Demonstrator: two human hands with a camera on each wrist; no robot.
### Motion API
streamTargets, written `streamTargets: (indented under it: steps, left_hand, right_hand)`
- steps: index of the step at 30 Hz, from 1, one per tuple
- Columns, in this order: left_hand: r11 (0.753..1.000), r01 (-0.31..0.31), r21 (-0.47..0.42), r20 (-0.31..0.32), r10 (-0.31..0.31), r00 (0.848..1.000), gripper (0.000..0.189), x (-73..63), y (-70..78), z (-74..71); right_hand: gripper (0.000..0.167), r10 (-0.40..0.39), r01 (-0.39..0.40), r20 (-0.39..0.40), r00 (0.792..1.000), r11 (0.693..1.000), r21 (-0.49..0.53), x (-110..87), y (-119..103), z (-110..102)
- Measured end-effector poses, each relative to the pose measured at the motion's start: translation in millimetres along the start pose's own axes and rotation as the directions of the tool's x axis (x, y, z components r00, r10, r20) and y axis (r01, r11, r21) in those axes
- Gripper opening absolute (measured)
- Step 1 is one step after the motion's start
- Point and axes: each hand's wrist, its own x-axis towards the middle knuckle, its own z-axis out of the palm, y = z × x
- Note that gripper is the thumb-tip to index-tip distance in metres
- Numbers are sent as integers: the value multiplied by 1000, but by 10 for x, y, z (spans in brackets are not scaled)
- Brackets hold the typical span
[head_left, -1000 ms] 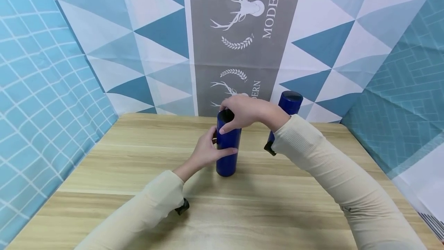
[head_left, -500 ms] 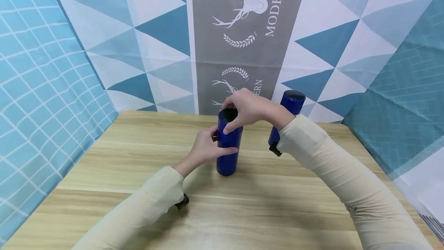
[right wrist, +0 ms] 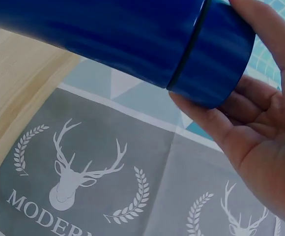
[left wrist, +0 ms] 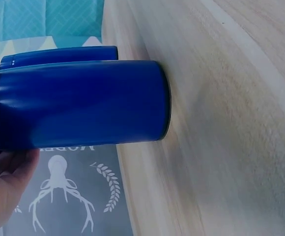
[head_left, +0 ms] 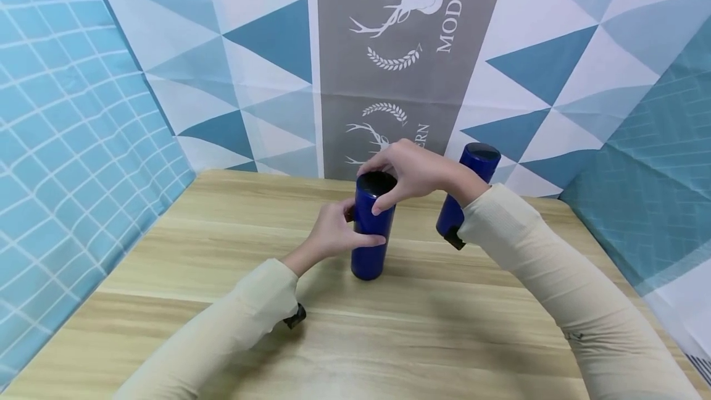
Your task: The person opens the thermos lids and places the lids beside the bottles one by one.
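A blue thermos stands upright on the wooden table, its dark base close to the wood in the left wrist view. My left hand grips its body, thumb across the near side and the other fingers mostly hidden behind. From above, my right hand holds the thermos's blue lid, thumb on one side and fingers on the other. A dark seam runs between lid and body in the right wrist view. The top of the lid looks black.
A second blue thermos stands to the right, partly behind my right wrist and sleeve. The wooden table ends at a patterned cloth backdrop, with blue tile-print cloth along the left side.
The head view has shifted slightly, so everything sits a little further right, and more of the lid's black top shows. Both hands keep their hold on the thermos and its lid.
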Motion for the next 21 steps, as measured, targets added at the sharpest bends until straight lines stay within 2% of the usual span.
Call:
streamTargets:
  steps: [6,10,13,16,19,21]
  left_hand:
    - [1000,8,28,13,-8,1000,55,12,-10,-15]
    - [1000,4,25,25,-4,1000,55,20,-2,-26]
    - [1000,13,25,40,-14,999,55,23,9,-36]
    - [999,44,19,53,-45,998,55,20,12,-49]
    - [998,63,7,58,-63,996,56,21,9,-58]
    - [998,59,-2,57,-59,997,56,25,7,-62]
  right_hand:
    - [55,-25,20,41,999,994,107,34,91,-11]
    - [57,-46,28,72,996,972,234,56,168,-12]
    - [56,-89,48,99,991,933,356,89,246,0]
    - [57,-130,57,124,984,880,472,137,321,27]
    - [59,-150,49,142,978,835,548,169,370,48]
    - [59,-155,45,144,977,817,574,173,381,53]
